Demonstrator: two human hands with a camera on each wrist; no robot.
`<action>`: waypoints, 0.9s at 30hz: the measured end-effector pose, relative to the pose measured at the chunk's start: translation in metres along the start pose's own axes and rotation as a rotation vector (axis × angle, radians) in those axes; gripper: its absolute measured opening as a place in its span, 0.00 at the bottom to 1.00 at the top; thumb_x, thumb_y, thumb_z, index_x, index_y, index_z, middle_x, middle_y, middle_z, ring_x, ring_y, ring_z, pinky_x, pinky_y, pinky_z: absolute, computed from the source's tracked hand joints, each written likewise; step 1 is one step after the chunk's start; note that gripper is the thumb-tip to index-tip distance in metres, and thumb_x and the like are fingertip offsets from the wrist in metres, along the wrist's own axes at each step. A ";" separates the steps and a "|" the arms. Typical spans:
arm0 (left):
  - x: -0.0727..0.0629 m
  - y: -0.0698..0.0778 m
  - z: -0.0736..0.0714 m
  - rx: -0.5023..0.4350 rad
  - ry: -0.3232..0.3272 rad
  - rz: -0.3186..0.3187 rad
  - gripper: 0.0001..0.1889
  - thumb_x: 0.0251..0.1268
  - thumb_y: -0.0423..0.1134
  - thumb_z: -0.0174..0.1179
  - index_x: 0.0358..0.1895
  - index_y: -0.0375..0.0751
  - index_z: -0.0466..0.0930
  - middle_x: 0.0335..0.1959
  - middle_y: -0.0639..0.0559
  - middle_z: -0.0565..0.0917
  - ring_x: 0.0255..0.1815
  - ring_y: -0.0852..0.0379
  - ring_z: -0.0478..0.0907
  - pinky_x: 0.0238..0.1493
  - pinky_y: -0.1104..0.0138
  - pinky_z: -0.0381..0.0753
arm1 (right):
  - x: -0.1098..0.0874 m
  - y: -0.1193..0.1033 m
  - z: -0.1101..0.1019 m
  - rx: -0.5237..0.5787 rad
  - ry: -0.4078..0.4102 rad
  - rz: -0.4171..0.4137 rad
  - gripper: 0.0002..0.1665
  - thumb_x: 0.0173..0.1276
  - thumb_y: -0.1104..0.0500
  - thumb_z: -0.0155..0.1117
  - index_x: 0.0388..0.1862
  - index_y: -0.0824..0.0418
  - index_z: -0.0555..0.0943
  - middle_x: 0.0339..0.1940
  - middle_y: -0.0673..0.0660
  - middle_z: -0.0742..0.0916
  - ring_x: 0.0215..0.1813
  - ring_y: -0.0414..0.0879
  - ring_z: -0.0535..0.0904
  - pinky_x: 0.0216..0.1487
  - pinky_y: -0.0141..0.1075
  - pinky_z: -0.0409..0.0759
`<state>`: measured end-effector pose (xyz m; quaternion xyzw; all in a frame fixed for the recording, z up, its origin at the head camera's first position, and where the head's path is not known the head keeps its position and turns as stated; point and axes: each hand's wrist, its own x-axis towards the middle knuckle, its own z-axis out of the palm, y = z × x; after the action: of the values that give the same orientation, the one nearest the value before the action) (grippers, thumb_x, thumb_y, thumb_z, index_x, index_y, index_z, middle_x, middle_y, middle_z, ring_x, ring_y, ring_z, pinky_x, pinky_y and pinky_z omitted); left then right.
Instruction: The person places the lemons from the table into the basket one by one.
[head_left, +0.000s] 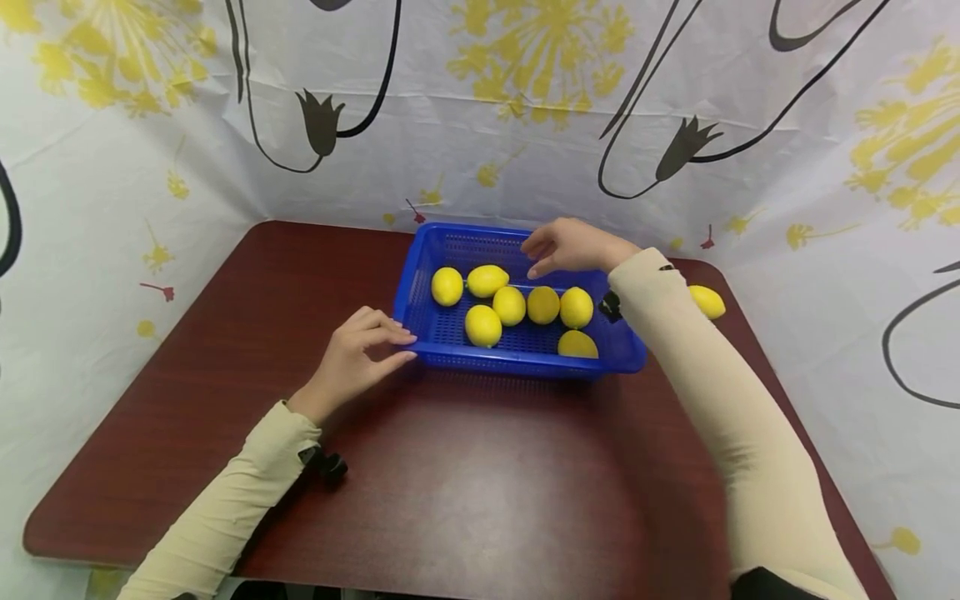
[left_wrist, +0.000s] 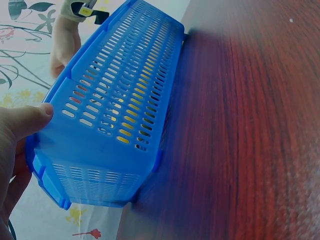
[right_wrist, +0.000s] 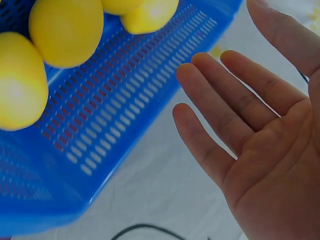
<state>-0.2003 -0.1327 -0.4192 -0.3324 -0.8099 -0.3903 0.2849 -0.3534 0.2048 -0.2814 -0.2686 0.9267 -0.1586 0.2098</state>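
Note:
Several yellow lemons (head_left: 483, 326) lie in a blue perforated plastic basket (head_left: 510, 362) toward the back of the table. At the basket's near left corner my left hand (head_left: 351, 357) pinches the rim; the left wrist view shows the thumb (left_wrist: 37, 119) on the outer wall and the other fingers partly hidden behind the corner. My right hand (head_left: 573, 246) is over the basket's far right part. In the right wrist view its fingers (right_wrist: 220, 107) are spread, loosely bent, with nothing in the palm. Part of the basket's right side is hidden by the right sleeve.
Another lemon (head_left: 707, 302) lies on the dark red-brown wooden table (head_left: 480, 483), right of the basket and beside the right sleeve. A white sheet (head_left: 420, 150) with flower prints hangs behind the table and along its sides.

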 end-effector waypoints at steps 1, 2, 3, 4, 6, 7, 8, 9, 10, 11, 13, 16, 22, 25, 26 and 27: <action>0.000 0.000 0.000 -0.001 0.000 0.000 0.13 0.43 0.32 0.79 0.37 0.41 0.91 0.35 0.50 0.87 0.41 0.55 0.76 0.47 0.72 0.75 | -0.003 0.003 -0.002 -0.003 0.008 0.003 0.34 0.67 0.50 0.68 0.70 0.56 0.73 0.68 0.60 0.80 0.66 0.54 0.77 0.66 0.50 0.76; 0.000 0.000 0.000 -0.002 0.001 0.001 0.13 0.43 0.32 0.79 0.37 0.41 0.91 0.35 0.50 0.87 0.41 0.55 0.76 0.47 0.72 0.75 | -0.007 0.006 -0.004 -0.009 0.018 0.008 0.34 0.67 0.49 0.68 0.70 0.56 0.73 0.68 0.59 0.80 0.66 0.54 0.78 0.65 0.50 0.76; 0.000 0.000 0.000 -0.001 0.001 0.001 0.13 0.43 0.32 0.79 0.37 0.41 0.91 0.35 0.50 0.87 0.41 0.55 0.76 0.47 0.71 0.75 | -0.010 0.009 -0.006 -0.013 0.029 0.009 0.34 0.67 0.49 0.68 0.70 0.56 0.73 0.67 0.60 0.80 0.65 0.54 0.78 0.65 0.50 0.76; 0.000 0.000 0.000 -0.002 0.001 0.000 0.13 0.43 0.32 0.79 0.37 0.41 0.91 0.35 0.50 0.87 0.41 0.55 0.76 0.47 0.72 0.75 | -0.013 0.012 -0.007 -0.018 0.040 0.009 0.34 0.67 0.49 0.68 0.70 0.56 0.73 0.67 0.60 0.80 0.65 0.54 0.78 0.65 0.50 0.77; 0.000 0.000 0.000 0.001 0.001 -0.001 0.13 0.43 0.32 0.79 0.37 0.41 0.91 0.35 0.50 0.87 0.42 0.55 0.76 0.47 0.72 0.75 | -0.020 0.017 -0.011 -0.025 0.063 0.014 0.33 0.67 0.49 0.68 0.69 0.57 0.74 0.66 0.61 0.81 0.64 0.55 0.79 0.64 0.51 0.77; 0.000 0.000 0.000 0.002 0.001 -0.004 0.13 0.43 0.32 0.79 0.37 0.41 0.91 0.35 0.50 0.87 0.42 0.55 0.76 0.47 0.72 0.75 | -0.024 0.019 -0.012 -0.025 0.074 0.018 0.33 0.67 0.49 0.68 0.69 0.58 0.74 0.66 0.61 0.81 0.64 0.56 0.79 0.64 0.51 0.77; 0.000 0.001 0.000 0.003 0.001 -0.004 0.13 0.43 0.32 0.79 0.37 0.41 0.91 0.35 0.50 0.87 0.42 0.55 0.76 0.47 0.72 0.75 | -0.028 0.021 -0.013 -0.021 0.083 0.023 0.33 0.67 0.50 0.68 0.69 0.58 0.74 0.66 0.62 0.81 0.64 0.56 0.79 0.64 0.52 0.77; 0.000 0.001 0.000 0.003 0.002 -0.005 0.13 0.43 0.32 0.79 0.37 0.41 0.91 0.35 0.50 0.87 0.42 0.55 0.76 0.47 0.72 0.75 | -0.032 0.024 -0.014 -0.020 0.094 0.027 0.33 0.67 0.50 0.68 0.69 0.59 0.74 0.65 0.63 0.81 0.64 0.57 0.79 0.64 0.52 0.77; 0.000 0.000 0.000 0.004 0.003 -0.005 0.14 0.43 0.32 0.79 0.37 0.41 0.91 0.35 0.50 0.87 0.42 0.55 0.76 0.47 0.72 0.75 | -0.036 0.026 -0.015 -0.018 0.104 0.032 0.33 0.68 0.51 0.68 0.69 0.60 0.74 0.65 0.63 0.81 0.64 0.57 0.79 0.64 0.52 0.77; 0.000 0.000 0.000 0.004 0.004 -0.004 0.14 0.42 0.31 0.79 0.37 0.41 0.91 0.35 0.50 0.87 0.42 0.55 0.76 0.47 0.72 0.75 | -0.040 0.028 -0.015 -0.015 0.113 0.040 0.33 0.68 0.51 0.68 0.69 0.60 0.74 0.65 0.63 0.81 0.64 0.57 0.80 0.64 0.53 0.77; 0.000 0.000 0.001 0.006 0.005 -0.004 0.14 0.42 0.31 0.79 0.37 0.41 0.91 0.35 0.50 0.87 0.42 0.55 0.76 0.47 0.72 0.75 | -0.047 0.034 -0.016 -0.015 0.131 0.052 0.33 0.68 0.52 0.67 0.69 0.60 0.73 0.65 0.64 0.81 0.63 0.58 0.80 0.64 0.53 0.77; -0.001 0.000 0.001 0.008 0.006 -0.004 0.14 0.42 0.31 0.79 0.37 0.41 0.91 0.35 0.50 0.87 0.42 0.55 0.76 0.47 0.72 0.75 | -0.058 0.044 -0.016 -0.012 0.154 0.065 0.32 0.68 0.51 0.67 0.69 0.60 0.73 0.65 0.65 0.81 0.63 0.59 0.80 0.63 0.54 0.76; 0.000 0.002 0.001 0.010 0.005 -0.014 0.12 0.45 0.33 0.78 0.37 0.41 0.91 0.35 0.50 0.87 0.42 0.55 0.76 0.47 0.71 0.75 | -0.078 0.066 -0.015 0.013 0.208 0.089 0.32 0.69 0.50 0.67 0.68 0.62 0.74 0.63 0.67 0.82 0.63 0.61 0.79 0.62 0.56 0.76; 0.000 0.002 0.001 0.008 0.008 -0.016 0.12 0.45 0.33 0.78 0.37 0.41 0.91 0.35 0.50 0.87 0.42 0.55 0.76 0.47 0.71 0.75 | -0.089 0.076 -0.014 0.015 0.246 0.096 0.31 0.68 0.51 0.67 0.66 0.63 0.75 0.61 0.67 0.83 0.61 0.62 0.80 0.61 0.57 0.76; 0.000 0.002 0.001 0.006 0.009 -0.016 0.12 0.45 0.33 0.78 0.37 0.41 0.91 0.35 0.50 0.87 0.42 0.55 0.76 0.47 0.71 0.75 | -0.092 0.078 -0.014 0.010 0.256 0.098 0.31 0.68 0.51 0.68 0.66 0.63 0.76 0.61 0.67 0.84 0.60 0.62 0.80 0.61 0.57 0.76; 0.000 0.002 0.001 0.004 0.011 -0.015 0.13 0.45 0.33 0.78 0.37 0.41 0.91 0.35 0.50 0.87 0.42 0.55 0.76 0.47 0.71 0.75 | -0.095 0.082 -0.013 0.005 0.266 0.102 0.31 0.67 0.51 0.68 0.66 0.63 0.76 0.60 0.67 0.84 0.60 0.63 0.81 0.61 0.57 0.76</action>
<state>-0.1990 -0.1313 -0.4192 -0.3234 -0.8117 -0.3927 0.2869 -0.3220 0.3268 -0.2741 -0.1973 0.9583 -0.1843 0.0937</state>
